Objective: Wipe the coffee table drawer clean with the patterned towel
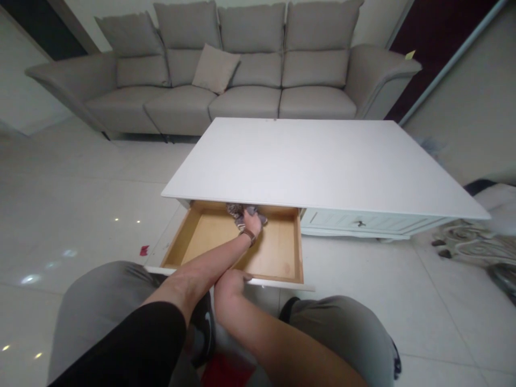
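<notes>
My left hand [252,220], with a brown band at the wrist, reaches inside the pulled-out drawer [286,252] and is closed on a patterned grey-brown cloth [236,210]. The cloth lies bunched against the drawer's bottom, toward the back under the tabletop. Crossing beneath my left forearm, my right hand [230,280] grips the drawer's front panel [278,284] at its top edge. Part of that hand is hidden by the forearm. The drawer has pale wooden sides and belongs to the white coffee table [310,161].
A grey sofa [250,102] with a loose cushion [215,69] stands behind the table. To the right of the open drawer is a closed drawer with a knob [360,223]. A red scrap [144,250] lies on the tiled floor. A patterned fabric heap [471,242] is at far right.
</notes>
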Available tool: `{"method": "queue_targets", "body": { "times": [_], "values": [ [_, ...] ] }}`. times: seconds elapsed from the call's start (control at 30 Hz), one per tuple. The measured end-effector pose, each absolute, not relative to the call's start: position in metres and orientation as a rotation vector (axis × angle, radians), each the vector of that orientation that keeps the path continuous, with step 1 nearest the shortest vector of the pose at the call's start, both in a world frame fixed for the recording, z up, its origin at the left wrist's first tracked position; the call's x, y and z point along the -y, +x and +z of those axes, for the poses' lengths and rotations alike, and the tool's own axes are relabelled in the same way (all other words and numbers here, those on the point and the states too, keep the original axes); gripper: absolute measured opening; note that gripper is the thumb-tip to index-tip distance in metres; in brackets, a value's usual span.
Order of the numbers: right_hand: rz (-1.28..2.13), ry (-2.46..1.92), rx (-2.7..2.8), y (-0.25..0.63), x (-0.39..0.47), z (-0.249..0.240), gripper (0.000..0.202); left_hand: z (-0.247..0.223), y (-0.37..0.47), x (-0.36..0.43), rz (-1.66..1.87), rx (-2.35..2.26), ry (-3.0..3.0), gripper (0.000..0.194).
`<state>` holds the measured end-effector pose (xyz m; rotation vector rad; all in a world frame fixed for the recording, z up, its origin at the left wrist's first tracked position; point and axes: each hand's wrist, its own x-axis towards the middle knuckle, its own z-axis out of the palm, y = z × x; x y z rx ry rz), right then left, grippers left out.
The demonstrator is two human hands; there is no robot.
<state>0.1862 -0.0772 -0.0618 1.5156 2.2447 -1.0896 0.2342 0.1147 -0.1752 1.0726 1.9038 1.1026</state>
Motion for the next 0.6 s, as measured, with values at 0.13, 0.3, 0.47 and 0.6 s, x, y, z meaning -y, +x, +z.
{"method": "queue_targets", "body": {
  "times": [0.13, 0.3, 0.47, 0.6],
  "values": [
    [-0.631, 1.625, -2.079, 0.183, 0.088, -0.054, 0.036, -0.174, 0.261, -0.097, 0.971, -1.681, 1.259, 0.036],
    [-0.557, 1.635, -2.115, 0.185, 0.091, -0.047, 0.038, -0.167, 0.243, -0.096, 0.938, -1.585, 1.333, 0.037],
    [-0.577, 1.624, -2.218, 0.202, 0.093, -0.045, 0.045, -0.171, 0.205, -0.108, 0.996, -1.667, 1.261, 0.042],
    [-0.659, 1.592, -2.308, 0.216, 0.096, -0.031, 0.044, -0.169, 0.162, -0.119, 1.043, -1.811, 1.165, 0.037]
  ]
}}
